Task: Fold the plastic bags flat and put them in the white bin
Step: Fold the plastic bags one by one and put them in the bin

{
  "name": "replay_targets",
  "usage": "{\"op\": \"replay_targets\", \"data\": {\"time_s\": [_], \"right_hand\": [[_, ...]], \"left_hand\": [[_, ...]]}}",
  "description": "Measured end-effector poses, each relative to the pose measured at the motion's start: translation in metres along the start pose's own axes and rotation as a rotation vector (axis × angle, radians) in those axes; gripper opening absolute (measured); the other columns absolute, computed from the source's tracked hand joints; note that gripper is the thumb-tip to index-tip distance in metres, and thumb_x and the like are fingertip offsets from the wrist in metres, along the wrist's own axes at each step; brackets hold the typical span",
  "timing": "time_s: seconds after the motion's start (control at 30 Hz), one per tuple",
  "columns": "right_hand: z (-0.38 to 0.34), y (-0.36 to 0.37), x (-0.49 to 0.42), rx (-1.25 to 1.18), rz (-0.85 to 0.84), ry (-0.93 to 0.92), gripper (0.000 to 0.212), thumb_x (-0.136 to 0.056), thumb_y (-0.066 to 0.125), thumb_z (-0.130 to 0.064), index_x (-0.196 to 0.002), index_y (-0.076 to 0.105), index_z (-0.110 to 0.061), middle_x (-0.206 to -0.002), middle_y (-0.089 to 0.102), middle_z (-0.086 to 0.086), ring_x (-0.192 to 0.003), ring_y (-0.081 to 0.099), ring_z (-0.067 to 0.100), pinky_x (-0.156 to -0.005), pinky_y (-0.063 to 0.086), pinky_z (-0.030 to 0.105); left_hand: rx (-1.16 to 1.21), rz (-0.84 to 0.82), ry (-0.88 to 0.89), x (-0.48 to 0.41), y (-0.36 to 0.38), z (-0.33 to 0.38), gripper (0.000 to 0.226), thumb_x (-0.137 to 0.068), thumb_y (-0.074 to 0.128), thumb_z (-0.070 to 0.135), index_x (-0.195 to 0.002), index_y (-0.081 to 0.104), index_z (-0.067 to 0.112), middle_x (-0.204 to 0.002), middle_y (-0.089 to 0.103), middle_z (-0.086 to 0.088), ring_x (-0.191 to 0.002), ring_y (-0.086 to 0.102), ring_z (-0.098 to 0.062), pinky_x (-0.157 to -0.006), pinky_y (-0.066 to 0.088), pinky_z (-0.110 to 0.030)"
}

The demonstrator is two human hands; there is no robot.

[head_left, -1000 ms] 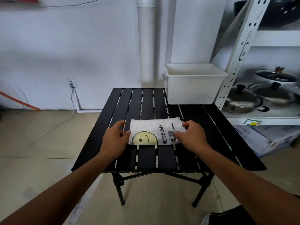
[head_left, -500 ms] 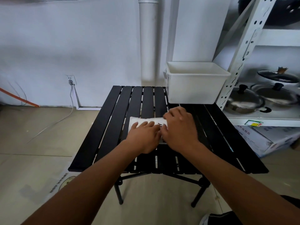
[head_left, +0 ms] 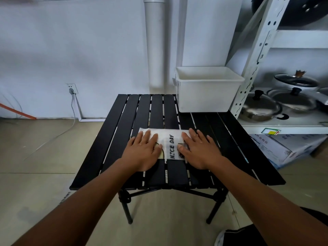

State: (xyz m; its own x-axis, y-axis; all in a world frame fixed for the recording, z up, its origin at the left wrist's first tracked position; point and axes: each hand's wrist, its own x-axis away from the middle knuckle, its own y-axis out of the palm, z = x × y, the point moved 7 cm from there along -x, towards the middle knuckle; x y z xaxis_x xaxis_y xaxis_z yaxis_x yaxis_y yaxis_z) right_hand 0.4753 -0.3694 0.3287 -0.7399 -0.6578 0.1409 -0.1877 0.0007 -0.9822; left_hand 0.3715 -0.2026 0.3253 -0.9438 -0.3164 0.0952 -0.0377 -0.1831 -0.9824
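Left grip (head_left: 143, 153) lies palm down, fingers straight and a little spread, on the left part of the plastic bag (head_left: 170, 140). Right grip (head_left: 198, 151) does the same on the bag's right end, fingers apart and flat. Neither curls round anything.

The bag lies folded to a short strip on the table (head_left: 122, 132), under and between the two grips, with "NICE DAY" print showing in the gap between them. The flat palms are probably there to push air out and set the crease, since thin plastic tends to spring open.

White bin (head_left: 205, 96) stands beyond the right grip, well apart, top open, likely kept within reach for the drop. Its bottom is hidden.

Judged step: flattening; bag not yet in bin.
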Motion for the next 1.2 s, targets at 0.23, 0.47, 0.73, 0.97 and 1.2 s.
{"op": "replay_targets", "data": {"time_s": [0.23,0.47,0.73,0.97,1.2], "right_hand": [[0.009,-0.001,0.007,-0.012,0.008,0.061,0.071,-0.095,0.010,-0.069,-0.157,-0.002,-0.037,-0.166,-0.013,-0.004,-0.152,-0.015,0.023,-0.121,-0.007,0.050],[0.009,-0.002,0.007,-0.028,0.028,0.067,0.071,-0.095,0.010,-0.069,-0.157,-0.002,-0.037,-0.166,-0.012,-0.003,-0.152,-0.015,0.022,-0.121,-0.008,0.049],[0.011,-0.002,0.007,-0.046,0.053,0.073,0.071,-0.095,0.012,-0.069,-0.157,0.002,-0.036,-0.167,-0.009,0.000,-0.152,-0.012,0.022,-0.122,-0.007,0.049],[0.012,-0.002,0.007,-0.053,0.051,0.062,0.071,-0.096,0.014,-0.068,-0.157,0.002,-0.035,-0.167,-0.009,0.000,-0.152,-0.012,0.021,-0.122,-0.007,0.049],[0.012,-0.002,0.006,-0.059,0.059,0.063,0.071,-0.095,0.014,-0.068,-0.157,0.003,-0.035,-0.167,-0.008,0.001,-0.152,-0.012,0.022,-0.121,-0.007,0.049]], "left_hand": [[0.147,0.052,-0.247,0.008,-0.015,-0.013,0.066,-0.100,0.029,0.051,-0.156,0.014,0.020,-0.164,0.011,-0.010,-0.151,0.008,-0.030,-0.118,0.015,-0.048],[0.478,0.170,-0.536,0.006,-0.048,-0.037,0.024,-0.082,0.062,0.024,-0.097,0.051,0.008,-0.110,0.059,-0.014,-0.098,0.058,-0.029,-0.077,0.047,-0.038],[0.794,0.136,-0.608,0.004,-0.038,-0.045,0.034,-0.078,0.074,0.025,-0.097,0.060,0.002,-0.094,0.062,-0.013,-0.089,0.061,-0.028,-0.072,0.045,-0.034],[0.779,0.050,-0.601,-0.005,-0.042,-0.031,0.051,-0.077,0.073,0.035,-0.116,0.050,0.010,-0.113,0.058,-0.013,-0.101,0.058,-0.029,-0.075,0.054,-0.038],[0.971,-0.102,-0.687,0.002,-0.048,-0.028,0.016,-0.092,0.065,0.017,-0.100,0.059,0.004,-0.078,0.061,-0.009,-0.058,0.053,-0.013,-0.049,0.032,-0.021]]}}
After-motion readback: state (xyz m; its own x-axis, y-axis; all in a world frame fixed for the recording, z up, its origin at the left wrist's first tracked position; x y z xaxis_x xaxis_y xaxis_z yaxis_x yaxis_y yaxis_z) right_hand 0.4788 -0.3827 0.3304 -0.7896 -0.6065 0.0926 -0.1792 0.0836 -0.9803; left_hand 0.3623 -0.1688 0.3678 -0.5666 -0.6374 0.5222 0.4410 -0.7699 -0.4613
